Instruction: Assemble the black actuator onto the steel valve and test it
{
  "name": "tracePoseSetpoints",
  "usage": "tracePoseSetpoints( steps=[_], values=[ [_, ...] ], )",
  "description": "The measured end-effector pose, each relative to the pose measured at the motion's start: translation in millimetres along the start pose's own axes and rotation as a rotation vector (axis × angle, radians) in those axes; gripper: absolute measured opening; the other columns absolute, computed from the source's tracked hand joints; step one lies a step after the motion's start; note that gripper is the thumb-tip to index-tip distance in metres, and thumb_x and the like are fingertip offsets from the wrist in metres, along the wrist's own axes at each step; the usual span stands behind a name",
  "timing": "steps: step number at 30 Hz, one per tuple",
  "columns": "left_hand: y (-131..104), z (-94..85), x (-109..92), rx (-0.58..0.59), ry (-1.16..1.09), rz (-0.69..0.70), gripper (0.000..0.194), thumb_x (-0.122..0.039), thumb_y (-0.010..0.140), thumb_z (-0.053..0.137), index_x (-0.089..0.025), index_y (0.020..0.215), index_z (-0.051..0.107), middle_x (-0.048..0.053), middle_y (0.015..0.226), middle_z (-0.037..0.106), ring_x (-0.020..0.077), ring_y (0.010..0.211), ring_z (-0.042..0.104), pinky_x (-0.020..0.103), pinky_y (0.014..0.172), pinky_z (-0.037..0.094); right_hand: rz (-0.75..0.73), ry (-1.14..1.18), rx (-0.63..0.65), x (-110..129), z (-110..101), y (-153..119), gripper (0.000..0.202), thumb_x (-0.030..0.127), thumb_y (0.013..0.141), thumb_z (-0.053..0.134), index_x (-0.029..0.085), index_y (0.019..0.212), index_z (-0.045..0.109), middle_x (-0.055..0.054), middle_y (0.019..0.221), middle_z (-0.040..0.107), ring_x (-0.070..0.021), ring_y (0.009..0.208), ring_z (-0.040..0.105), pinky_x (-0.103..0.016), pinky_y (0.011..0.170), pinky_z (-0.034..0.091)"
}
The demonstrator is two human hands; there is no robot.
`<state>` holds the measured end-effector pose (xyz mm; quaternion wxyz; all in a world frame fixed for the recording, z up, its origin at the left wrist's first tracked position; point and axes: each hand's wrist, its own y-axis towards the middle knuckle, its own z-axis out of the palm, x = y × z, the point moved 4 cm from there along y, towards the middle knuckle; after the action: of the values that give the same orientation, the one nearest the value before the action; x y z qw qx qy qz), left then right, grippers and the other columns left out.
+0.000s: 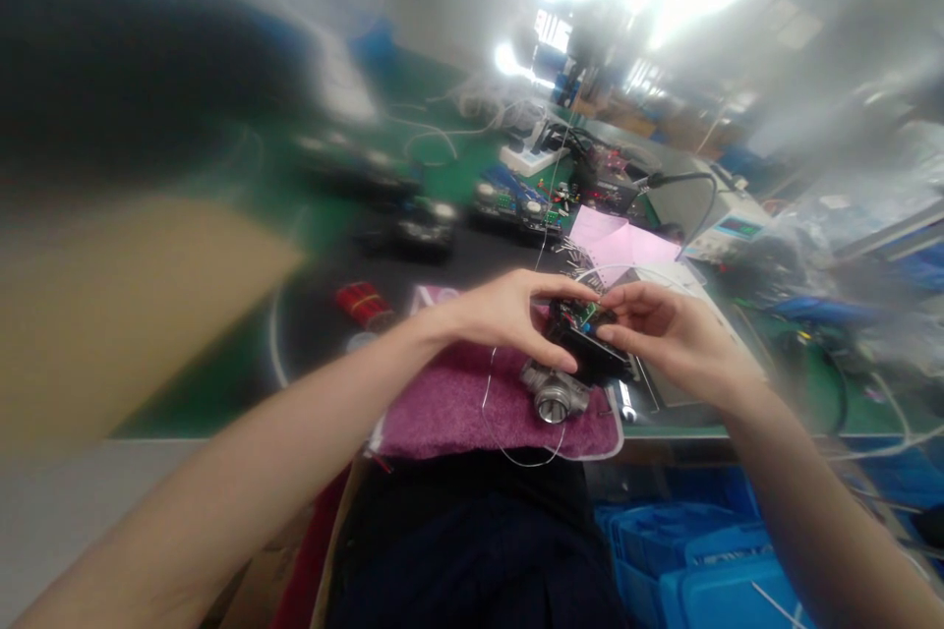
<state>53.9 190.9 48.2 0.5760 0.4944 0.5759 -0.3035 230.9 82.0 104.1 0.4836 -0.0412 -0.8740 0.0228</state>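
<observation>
A black unit with a green circuit board (590, 339) rests above a purple cloth (442, 403). My left hand (520, 314) is wrapped round its left side, thumb at the near edge and fingers over the far edge. At its right side, my right hand (656, 329) has thumb and fingers drawn together over the board; whatever is between the fingertips is too small to make out. Just below the unit, a grey metal part with a round opening (552, 400) lies on the cloth. A thin white wire (485, 393) loops over the cloth beside it.
Red-handled or red-wrapped items (361, 303) lie left of the cloth. Further back are more board units (516, 201), small metal pieces and pink paper (623, 241). A bench instrument (727, 226) stands at the right. Blue bins (693, 550) are below the table edge.
</observation>
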Motion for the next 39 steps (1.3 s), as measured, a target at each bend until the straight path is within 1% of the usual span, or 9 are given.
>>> tracePoseSetpoints(
  steps=[5, 10, 13, 16, 23, 27, 30, 36, 39],
  values=[
    [-0.1, 0.3, -0.7, 0.008, 0.022, 0.002, 0.086, -0.040, 0.063, 0.096, -0.028, 0.142, 0.064, 0.008, 0.141, 0.069, 0.0260, 0.123, 0.070, 0.039, 0.107, 0.053, -0.003, 0.009, 0.001, -5.1, -0.3, -0.8, 0.043, 0.045, 0.082, 0.085, 0.020, 0.112, 0.069, -0.003, 0.086, 0.071, -0.0155, 0.072, 0.065, -0.029, 0.065, 0.055],
    [-1.4, 1.0, -5.0, 0.027, -0.026, -0.001, 0.084, -0.038, 0.066, 0.094, -0.027, 0.143, 0.062, 0.008, 0.140, 0.069, 0.0254, 0.122, 0.070, 0.039, 0.106, 0.054, -0.026, -0.080, 0.074, -2.6, -6.3, -3.9, 0.046, 0.047, 0.089, 0.079, 0.023, 0.127, 0.069, -0.007, 0.102, 0.076, -0.0219, 0.090, 0.072, -0.037, 0.078, 0.061],
    [-2.4, 0.6, -7.8, 0.038, -0.029, 0.001, 0.082, -0.037, 0.066, 0.094, -0.026, 0.141, 0.063, 0.008, 0.141, 0.068, 0.0257, 0.123, 0.070, 0.038, 0.107, 0.054, -0.057, -0.090, 0.098, 0.0, -12.1, -5.6, 0.044, 0.048, 0.090, 0.078, 0.023, 0.125, 0.072, -0.009, 0.115, 0.077, -0.0250, 0.101, 0.073, -0.041, 0.089, 0.061],
    [-2.8, 0.8, -8.4, 0.050, -0.049, 0.003, 0.081, -0.037, 0.067, 0.094, -0.026, 0.141, 0.063, 0.008, 0.140, 0.069, 0.0250, 0.121, 0.071, 0.037, 0.105, 0.055, -0.064, -0.103, 0.056, -0.2, -16.2, -6.5, 0.040, 0.050, 0.091, 0.076, 0.023, 0.121, 0.074, -0.009, 0.118, 0.077, -0.0266, 0.105, 0.072, -0.043, 0.095, 0.060],
    [-2.6, -0.3, -6.3, 0.057, -0.045, 0.021, 0.080, -0.036, 0.068, 0.093, -0.026, 0.141, 0.063, 0.009, 0.143, 0.067, 0.0249, 0.124, 0.069, 0.036, 0.103, 0.056, -0.079, -0.145, -0.006, 0.5, -13.9, -11.0, 0.033, 0.049, 0.094, 0.073, 0.024, 0.115, 0.077, -0.007, 0.111, 0.079, -0.0251, 0.100, 0.073, -0.041, 0.094, 0.059],
    [-2.2, -1.7, -7.0, 0.063, -0.039, 0.019, 0.080, -0.035, 0.067, 0.093, -0.026, 0.141, 0.063, 0.009, 0.144, 0.066, 0.0260, 0.128, 0.067, 0.036, 0.104, 0.056, -0.086, -0.107, -0.015, 1.6, -11.5, -12.5, 0.032, 0.047, 0.090, 0.078, 0.024, 0.114, 0.077, -0.006, 0.110, 0.079, -0.0245, 0.100, 0.073, -0.039, 0.092, 0.058],
    [-2.2, -1.9, -7.1, 0.075, -0.044, 0.022, 0.079, -0.035, 0.068, 0.093, -0.026, 0.141, 0.062, 0.009, 0.146, 0.064, 0.0260, 0.129, 0.067, 0.036, 0.104, 0.056, -0.089, -0.116, -0.031, 4.2, -8.9, -13.0, 0.033, 0.046, 0.087, 0.081, 0.024, 0.111, 0.077, -0.005, 0.108, 0.079, -0.0236, 0.096, 0.072, -0.037, 0.087, 0.057],
    [-1.8, -1.6, -4.5, 0.089, -0.030, 0.039, 0.079, -0.034, 0.070, 0.092, -0.027, 0.142, 0.060, 0.008, 0.146, 0.064, 0.0250, 0.130, 0.065, 0.036, 0.107, 0.054, -0.064, -0.349, -0.021, 14.3, -3.9, -10.7, 0.030, 0.047, 0.091, 0.075, 0.024, 0.111, 0.077, -0.004, 0.099, 0.078, -0.0197, 0.082, 0.068, -0.032, 0.071, 0.051],
    [-1.7, -2.0, -3.6, 0.075, -0.004, 0.044, 0.081, -0.036, 0.069, 0.092, -0.027, 0.143, 0.060, 0.008, 0.147, 0.064, 0.0264, 0.132, 0.064, 0.039, 0.110, 0.053, -0.102, -0.527, -0.003, 21.0, -4.9, -5.4, 0.031, 0.050, 0.093, 0.071, 0.024, 0.107, 0.078, -0.003, 0.089, 0.075, -0.0169, 0.071, 0.062, -0.030, 0.063, 0.044]
  ],
)
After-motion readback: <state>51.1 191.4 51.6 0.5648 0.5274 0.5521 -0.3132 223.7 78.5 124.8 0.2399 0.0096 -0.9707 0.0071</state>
